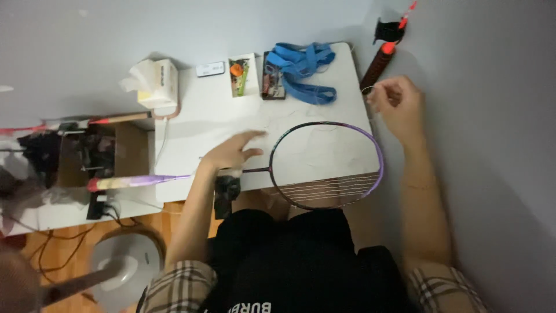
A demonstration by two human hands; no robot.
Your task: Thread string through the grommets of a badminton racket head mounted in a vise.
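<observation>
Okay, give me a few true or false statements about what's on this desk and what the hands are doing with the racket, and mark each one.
1. The left hand rests on the white table near the racket shaft. True.
2. The racket head is fully strung. False: only a few strings cross its lower part.
3. The right hand is raised off to the side, pinching a thin string. True.
4. The blue strap lies on the floor. False: it lies on the table's far edge.
5. A tissue box stands at the table's far left corner. True.
</observation>
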